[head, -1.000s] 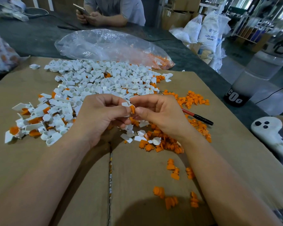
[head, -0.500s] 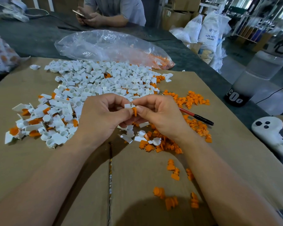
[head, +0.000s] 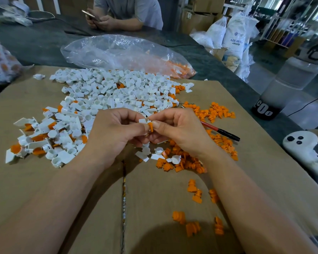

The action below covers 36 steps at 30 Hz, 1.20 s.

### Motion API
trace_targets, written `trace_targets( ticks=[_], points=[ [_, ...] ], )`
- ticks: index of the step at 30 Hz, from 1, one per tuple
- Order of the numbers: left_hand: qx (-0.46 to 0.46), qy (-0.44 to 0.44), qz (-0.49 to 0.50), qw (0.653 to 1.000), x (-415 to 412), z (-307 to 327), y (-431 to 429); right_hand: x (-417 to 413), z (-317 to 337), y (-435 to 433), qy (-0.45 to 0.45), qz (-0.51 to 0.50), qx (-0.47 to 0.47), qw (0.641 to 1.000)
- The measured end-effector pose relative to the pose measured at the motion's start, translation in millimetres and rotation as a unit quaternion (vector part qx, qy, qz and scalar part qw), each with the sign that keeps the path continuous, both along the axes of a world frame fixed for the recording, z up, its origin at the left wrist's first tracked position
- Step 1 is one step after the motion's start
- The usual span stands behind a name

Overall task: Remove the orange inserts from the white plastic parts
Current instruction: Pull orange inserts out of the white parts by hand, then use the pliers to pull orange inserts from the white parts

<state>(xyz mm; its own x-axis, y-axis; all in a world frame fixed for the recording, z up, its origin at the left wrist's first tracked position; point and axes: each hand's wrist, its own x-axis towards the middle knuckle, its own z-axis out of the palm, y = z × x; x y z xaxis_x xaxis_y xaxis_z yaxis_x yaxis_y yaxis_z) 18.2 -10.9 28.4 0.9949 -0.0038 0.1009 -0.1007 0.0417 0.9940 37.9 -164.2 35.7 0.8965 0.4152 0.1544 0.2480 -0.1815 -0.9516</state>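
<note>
My left hand (head: 114, 132) and my right hand (head: 180, 131) meet above the middle of the cardboard. Between their fingertips is a small white plastic part (head: 142, 121) with an orange insert (head: 150, 126) sticking out of it. The left fingers pinch the white part; the right thumb and forefinger pinch the orange insert. A big heap of white parts (head: 117, 92) lies behind the hands, some with orange still in them at the left (head: 35, 138). Loose orange inserts (head: 184, 164) lie under and to the right of my right hand.
A sheet of brown cardboard (head: 62, 189) covers the table. A red-and-black pen (head: 220, 132) lies right of my hand. A clear plastic bag (head: 121, 54) lies behind the heap. A white controller (head: 305, 149) rests at the right edge. Another person sits across the table with a phone (head: 90, 14).
The hands have stayed together at the same spot. The orange insert now shows a little further out between the fingertips, pointing downward.
</note>
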Motion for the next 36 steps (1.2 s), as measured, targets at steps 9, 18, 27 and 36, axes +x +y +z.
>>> trace_targets(
  ticks=[9,18,27,36],
  points=[
    [-0.061,0.048,0.033,0.996,7.9,-2.2,5.5,10.6,7.7,-25.5,-0.062,-0.172,-0.147,0.972],
    [-0.088,0.068,0.038,0.993,11.5,-3.2,5.8,30.6,5.9,-75.9,0.088,-0.206,-0.489,0.843],
    [-0.103,0.075,0.036,0.991,12.3,-4.0,5.5,31.6,2.1,-69.9,0.084,-0.233,-0.518,0.819],
    [-0.122,0.07,0.031,0.99,12.9,-4.2,5.2,33.4,5.0,-65.5,-0.012,-0.27,-0.499,0.823]
  ],
)
